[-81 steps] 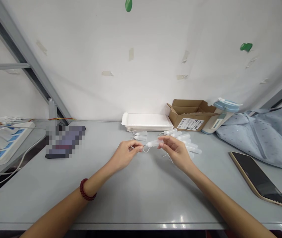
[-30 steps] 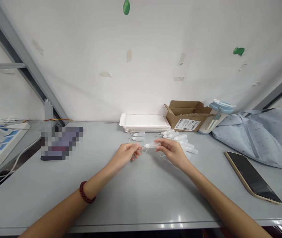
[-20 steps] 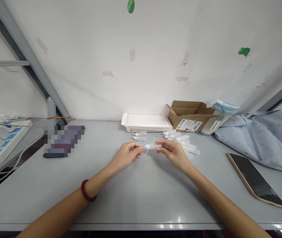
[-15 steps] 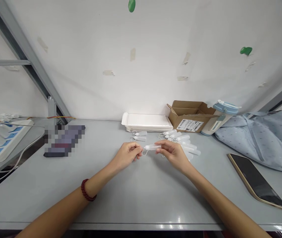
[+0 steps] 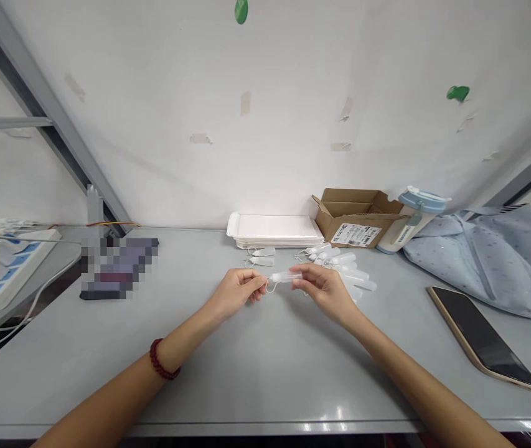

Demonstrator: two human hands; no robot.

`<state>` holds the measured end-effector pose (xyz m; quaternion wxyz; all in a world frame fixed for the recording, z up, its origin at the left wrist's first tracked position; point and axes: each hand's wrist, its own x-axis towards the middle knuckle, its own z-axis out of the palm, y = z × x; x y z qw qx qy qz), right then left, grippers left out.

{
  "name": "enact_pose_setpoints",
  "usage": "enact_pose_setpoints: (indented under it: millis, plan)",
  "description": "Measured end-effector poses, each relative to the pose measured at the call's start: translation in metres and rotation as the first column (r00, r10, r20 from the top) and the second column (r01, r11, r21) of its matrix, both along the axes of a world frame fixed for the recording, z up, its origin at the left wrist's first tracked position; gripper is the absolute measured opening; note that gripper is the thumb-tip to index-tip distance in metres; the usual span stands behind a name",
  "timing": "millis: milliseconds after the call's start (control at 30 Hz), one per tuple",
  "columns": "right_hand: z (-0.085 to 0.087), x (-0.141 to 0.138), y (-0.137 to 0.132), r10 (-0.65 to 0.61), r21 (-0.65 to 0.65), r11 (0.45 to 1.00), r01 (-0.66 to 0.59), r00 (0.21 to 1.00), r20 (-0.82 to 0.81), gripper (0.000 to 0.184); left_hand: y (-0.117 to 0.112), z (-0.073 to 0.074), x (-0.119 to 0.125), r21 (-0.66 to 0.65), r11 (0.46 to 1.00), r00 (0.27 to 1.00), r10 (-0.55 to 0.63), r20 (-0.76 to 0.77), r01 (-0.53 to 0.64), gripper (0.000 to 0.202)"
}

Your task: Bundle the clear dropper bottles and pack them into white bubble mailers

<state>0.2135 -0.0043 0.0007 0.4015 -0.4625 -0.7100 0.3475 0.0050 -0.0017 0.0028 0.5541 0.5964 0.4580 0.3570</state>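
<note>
Mid-frame, right hand (image 5: pixel 327 287) grips a slim translucent plastic bottle (image 5: pixel 284 277); left hand (image 5: pixel 234 295) pinches its tip. Best kept steady, aligned!

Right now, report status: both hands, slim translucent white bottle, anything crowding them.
Right hand holding bottle by its body. Left hand pinched at its tip, contact unclear. More translucent bottles lying just behind right hand.

A dark-screened phone (image 5: pixel 484 337) lies on the grey desk (image 5: pixel 265 379), in front of a pale blue bag (image 5: pixel 475 264). Beside the bag is a blue-lidded tumbler (image 5: pixel 403 231), then an open cardboard box (image 5: pixel 356 235) with a printed label and a white stack (image 5: pixel 274 229). Leftward are a pixelated object (image 5: pixel 122 269) and a power strip (image 5: pixel 15 267). The wall (image 5: pixel 153 68) bears 2 green pieces (image 5: pixel 241 11) and tape strips (image 5: pixel 245 104).
</note>
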Motion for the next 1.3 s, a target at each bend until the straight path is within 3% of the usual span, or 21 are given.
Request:
enact_pose_setpoints:
  millis: [567, 733, 967, 1100, 1300]
  plan:
    - [0.004, 0.003, 0.001, -0.026, -0.005, 1.0, 0.026, 0.999, -0.032, 0.025, 0.0, 0.003, 0.001, 0.0, 0.998, 0.998, 0.06, 0.012, -0.06, 0.027]
    - [-0.003, 0.001, 0.001, 0.008, 0.018, 1.0, -0.008, 1.0, 0.011, 0.022, 0.001, 0.001, 0.0, -0.008, 1.0, 0.999, 0.029, -0.02, -0.029, 0.023]
    - [-0.019, -0.009, -0.007, 0.001, 0.074, 0.997, -0.005, 0.999, 0.042, 0.018, -0.002, 0.006, -0.004, 0.097, 0.994, 0.993, 0.065, -0.099, -0.055, 0.025]
    - [-0.019, -0.011, -0.007, -0.045, 0.231, 0.973, 0.015, 0.991, 0.124, 0.017, 0.0, 0.005, -0.005, 0.062, 0.997, 0.991, 0.059, -0.118, -0.052, 0.026]
    - [0.0, 0.012, 0.01, -0.16, 0.509, 0.86, 0.023, 0.961, 0.227, 0.014, 0.008, 0.0, -0.009, 0.027, 0.998, 0.993, 0.065, -0.096, -0.063, 0.025]
